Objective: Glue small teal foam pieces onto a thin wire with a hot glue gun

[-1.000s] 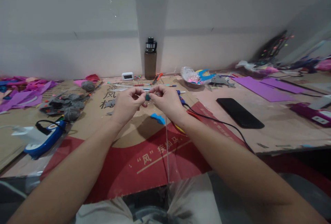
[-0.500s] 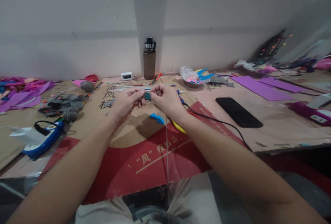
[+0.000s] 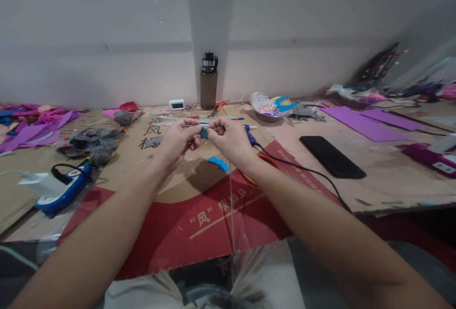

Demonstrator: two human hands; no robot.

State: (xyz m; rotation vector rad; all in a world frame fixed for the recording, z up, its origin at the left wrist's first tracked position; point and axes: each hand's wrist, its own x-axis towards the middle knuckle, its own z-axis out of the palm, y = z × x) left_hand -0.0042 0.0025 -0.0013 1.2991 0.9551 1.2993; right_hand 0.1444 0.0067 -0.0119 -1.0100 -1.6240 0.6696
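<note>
Over the cardboard, both hands meet at a small dark teal piece (image 3: pixel 204 132), perhaps felt or foam. My left hand (image 3: pixel 183 140) pinches its left side between thumb and fingers. From the other side, the fingertips of my right hand (image 3: pixel 228 137) close on it. A thin grey string (image 3: pixel 232 204) hangs below the right hand, down over the cardboard's front edge; its upper end is hidden. On the cardboard just under the hands lies a bright blue cut-out piece (image 3: pixel 218 163). A blue glue gun (image 3: pixel 249 135) with a black cord is partly hidden behind the right hand.
A black phone (image 3: pixel 331 157) lies right, near purple sheets (image 3: pixel 366 123). Behind stand a bottle (image 3: pixel 208 83), a white digital clock (image 3: pixel 177 105) and a bowl (image 3: pixel 269 118) of scraps. Grey yarn balls (image 3: pixel 100 155) and a blue power strip (image 3: pixel 66 190) are left.
The whole view has shifted slightly, so things appear a little further right. Both hands keep their pinch on the teal piece, nearly unmoved.
</note>
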